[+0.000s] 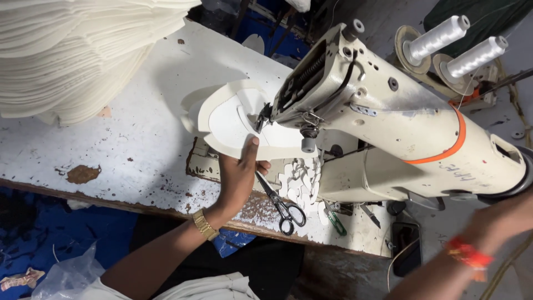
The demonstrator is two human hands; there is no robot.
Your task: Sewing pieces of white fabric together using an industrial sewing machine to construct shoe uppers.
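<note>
1. Centrally, left hand (237, 176) presses a white piece (230, 119) flat under the needle of the sewing machine (388, 128); thumb extended on it, fingers curled at its near edge.
2. Right hand (508, 214) at far right edge, blurred; cannot tell its fingers.
3. Scissors (283, 203) lie just right of the left hand, beside small white cut-outs (302, 178).
4. Stack of white pieces (72, 55) far left on the table (139, 144).
5. Two thread spools (461, 44) far right.

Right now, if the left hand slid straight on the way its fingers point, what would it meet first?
The left hand already presses the white curved fabric piece; straight on, it would probably meet the cream sewing machine's needle area, though depth is unclear.
</note>
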